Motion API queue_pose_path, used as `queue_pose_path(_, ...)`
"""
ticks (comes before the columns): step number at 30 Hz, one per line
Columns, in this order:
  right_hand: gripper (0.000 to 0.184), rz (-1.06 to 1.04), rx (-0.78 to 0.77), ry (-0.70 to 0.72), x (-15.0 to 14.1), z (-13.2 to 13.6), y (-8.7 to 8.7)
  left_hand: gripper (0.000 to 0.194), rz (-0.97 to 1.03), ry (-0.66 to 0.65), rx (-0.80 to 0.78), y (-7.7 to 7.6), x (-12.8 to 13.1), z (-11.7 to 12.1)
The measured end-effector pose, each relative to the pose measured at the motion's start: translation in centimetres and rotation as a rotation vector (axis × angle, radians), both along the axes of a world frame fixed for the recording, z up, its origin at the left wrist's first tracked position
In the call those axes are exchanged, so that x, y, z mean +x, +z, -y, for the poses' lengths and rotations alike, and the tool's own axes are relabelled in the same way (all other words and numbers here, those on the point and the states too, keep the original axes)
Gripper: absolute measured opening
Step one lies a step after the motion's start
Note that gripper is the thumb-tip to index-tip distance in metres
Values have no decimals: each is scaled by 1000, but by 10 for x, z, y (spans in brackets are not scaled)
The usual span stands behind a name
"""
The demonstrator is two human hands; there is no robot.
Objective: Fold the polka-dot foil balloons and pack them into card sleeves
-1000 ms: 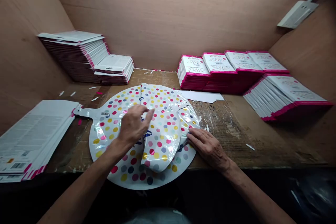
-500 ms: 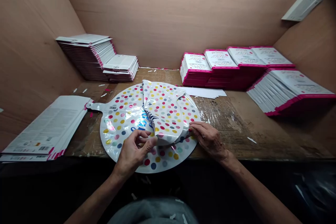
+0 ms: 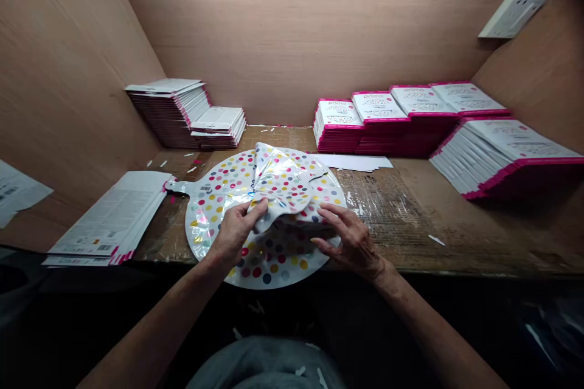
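A flat foil balloon (image 3: 207, 209), white with coloured dots, lies across the front of the bench, its narrow neck (image 3: 181, 188) pointing left. On top of it is a folded dotted foil piece (image 3: 287, 182); whether it is a second balloon or part of the same one I cannot tell. My left hand (image 3: 239, 228) pinches the near edge of this folded foil between thumb and fingers, lifting it slightly. At the right edge of the fold, my right hand (image 3: 351, 237) has its thumb and fingers apart, its fingertips by the foil.
Printed white and pink packs stand in stacks at the back left (image 3: 166, 106), back right (image 3: 381, 109) and right (image 3: 506, 152). More flat packs (image 3: 114, 213) lie fanned at left. White sheets (image 3: 356, 161) lie behind the balloon. Wooden panels enclose the bench, and a power strip (image 3: 513, 15) hangs upper right.
My left hand has taken hold of the folded foil's near edge and raised it away from me. My right hand's fingers have spread apart. The view has shifted slightly.
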State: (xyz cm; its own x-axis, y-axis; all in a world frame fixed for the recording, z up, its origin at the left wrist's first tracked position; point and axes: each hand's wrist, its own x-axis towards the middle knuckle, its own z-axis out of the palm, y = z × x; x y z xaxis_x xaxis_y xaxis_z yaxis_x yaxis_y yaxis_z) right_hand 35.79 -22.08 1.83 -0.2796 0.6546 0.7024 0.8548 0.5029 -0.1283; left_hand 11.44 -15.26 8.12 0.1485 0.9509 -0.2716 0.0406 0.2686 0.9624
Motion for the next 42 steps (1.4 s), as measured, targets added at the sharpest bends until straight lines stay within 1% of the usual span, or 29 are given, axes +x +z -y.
queue_pose_path(2,54,77,21,-1,-4,-4,-1,46,68,54,-31,12,3,-7)
queue_pose_path(4,52,117,45,-47,-6,-7,-3,48,139,35,-143,17,5,-4)
queue_pose_path(5,52,124,54,-76,-6,-7,-4,49,164,10,-203,17,5,1)
queue_pose_path(7,52,142,68,-77,-3,-5,-7,51,160,-44,-285,8,3,16)
queue_pose_path(9,50,167,53,-6,3,0,-10,56,70,-86,-303,-6,-3,33)
queue_pose_path(10,51,170,43,31,6,2,-11,56,-20,-127,-297,-12,-8,41)
queue_pose_path(12,54,169,11,77,12,5,-13,51,-298,-275,-258,-18,-23,50)
queue_pose_path(13,56,174,-11,91,15,5,-13,50,-480,-335,-202,-17,-30,51)
queue_pose_path(14,56,185,-33,105,17,5,-12,51,-673,-361,-119,-12,-37,48)
queue_pose_path(15,56,201,-52,120,18,3,-11,52,-852,-340,-4,-6,-41,42)
queue_pose_path(16,56,218,-68,131,20,2,-11,52,-986,-284,143,0,-42,34)
queue_pose_path(17,56,228,-74,131,20,0,-10,53,-1059,-214,314,5,-40,22)
queue_pose_path(18,58,227,-60,116,21,0,-10,54,-1076,-169,483,8,-33,8)
queue_pose_path(19,61,220,-29,88,21,0,-10,56,-1042,-180,644,7,-23,-7)
queue_pose_path(20,65,214,10,52,21,0,-11,61,-984,-223,793,3,-10,-22)
queue_pose_path(21,69,214,46,19,22,1,-11,68,-947,-316,894,-5,4,-37)
queue_pose_path(22,72,222,69,-6,22,1,-11,75,-938,-426,952,-15,20,-50)
queue_pose_path(23,73,239,76,-19,23,2,-10,79,-946,-506,984,-27,35,-61)
queue_pose_path(25,71,302,36,0,25,0,-6,77,-973,-682,1001,-47,58,-74)
queue_pose_path(27,62,371,-42,51,27,-4,-1,73,-964,-815,1033,-57,68,-76)
queue_pose_path(28,57,399,-82,78,28,-7,2,72,-942,-850,1061,-58,68,-75)
queue_pose_path(29,53,417,-120,102,29,-10,4,69,-914,-853,1091,-56,64,-74)
queue_pose_path(32,49,430,-221,166,36,-18,7,57,-848,-738,1119,-44,38,-71)
queue_pose_path(33,49,432,-269,191,40,-22,9,52,-835,-706,1097,-41,27,-72)
queue_pose_path(35,50,425,-411,259,48,-33,16,48,-810,-699,1023,-40,7,-75)
queue_pose_path(37,49,363,-622,311,56,-57,30,54,-750,-730,926,-42,-11,-78)
queue_pose_path(38,46,308,-744,317,58,-74,40,60,-700,-733,872,-43,-18,-79)
queue_pose_path(40,39,167,-991,267,59,-117,62,71,-574,-705,763,-44,-27,-82)
queue_pose_path(42,22,36,-1215,187,54,-166,80,71,-488,-631,617,-42,-27,-85)
